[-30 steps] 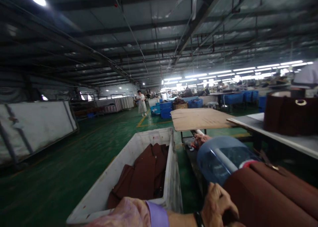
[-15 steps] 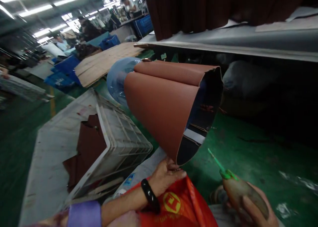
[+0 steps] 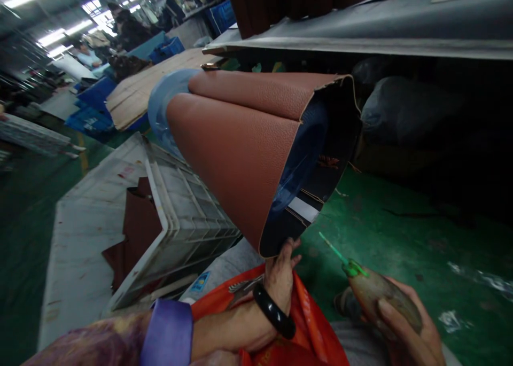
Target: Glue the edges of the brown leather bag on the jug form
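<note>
The left hand (image 3: 278,280) points upward, fingers (image 3: 287,250) partly spread, while the right hand (image 3: 414,340) is curled.

left fingers (image 3: 287,248) at brown shell (image 3: 232,152) | right fingers (image 3: 389,313) around green-tipped tool (image 3: 377,295)

The leather piece (image 3: 228,152) I'm looking at is warm reddish brown outside and black within, with a white strip (image 3: 303,210) near its open edge, over a see-through blue jug (image 3: 159,112). The tool (image 3: 382,297) pairs a dull brown handle with bright green at the tip. Purple cuff (image 3: 166,334), glossy black bangle (image 3: 274,310), red apron (image 3: 318,323); darker brown pieces (image 3: 141,222) by the off-white crate's (image 3: 192,208) right rim.
</note>
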### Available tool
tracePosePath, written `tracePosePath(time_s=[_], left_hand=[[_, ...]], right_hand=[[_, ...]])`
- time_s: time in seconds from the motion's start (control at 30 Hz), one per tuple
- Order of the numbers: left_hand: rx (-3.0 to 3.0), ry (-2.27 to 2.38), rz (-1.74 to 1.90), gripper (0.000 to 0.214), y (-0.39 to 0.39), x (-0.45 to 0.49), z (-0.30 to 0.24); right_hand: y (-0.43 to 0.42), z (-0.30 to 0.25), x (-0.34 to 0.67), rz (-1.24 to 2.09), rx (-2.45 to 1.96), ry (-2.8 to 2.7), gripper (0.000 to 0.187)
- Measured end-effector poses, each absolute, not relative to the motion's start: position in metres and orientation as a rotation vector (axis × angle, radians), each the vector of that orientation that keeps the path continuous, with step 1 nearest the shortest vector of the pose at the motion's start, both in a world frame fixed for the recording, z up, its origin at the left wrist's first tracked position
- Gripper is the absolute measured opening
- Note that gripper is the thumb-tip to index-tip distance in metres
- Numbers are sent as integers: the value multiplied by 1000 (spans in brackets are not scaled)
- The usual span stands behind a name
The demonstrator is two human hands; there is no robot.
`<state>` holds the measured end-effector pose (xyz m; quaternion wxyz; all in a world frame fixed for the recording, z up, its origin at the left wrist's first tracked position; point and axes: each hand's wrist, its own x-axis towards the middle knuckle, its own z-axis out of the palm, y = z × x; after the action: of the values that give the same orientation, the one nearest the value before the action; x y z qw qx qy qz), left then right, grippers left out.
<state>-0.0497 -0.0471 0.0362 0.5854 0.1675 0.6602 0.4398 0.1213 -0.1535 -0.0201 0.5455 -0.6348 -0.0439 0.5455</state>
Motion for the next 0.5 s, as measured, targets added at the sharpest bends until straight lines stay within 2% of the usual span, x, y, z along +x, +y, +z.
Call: tracePosePath(time_s=[0.17,0.37,0.5], left_hand=[[469,1413,990,53,-56,-68,37],[496,1516,853,35,-58,-70,57],[597,1592,684,35,-62,-78,50]], right_hand=[[-155,-22,119,1318,-1556,-95,67],[-159,-13,114,1310,-1580,-37,66],[-156,-9,111,1301,-1601,-24,65]])
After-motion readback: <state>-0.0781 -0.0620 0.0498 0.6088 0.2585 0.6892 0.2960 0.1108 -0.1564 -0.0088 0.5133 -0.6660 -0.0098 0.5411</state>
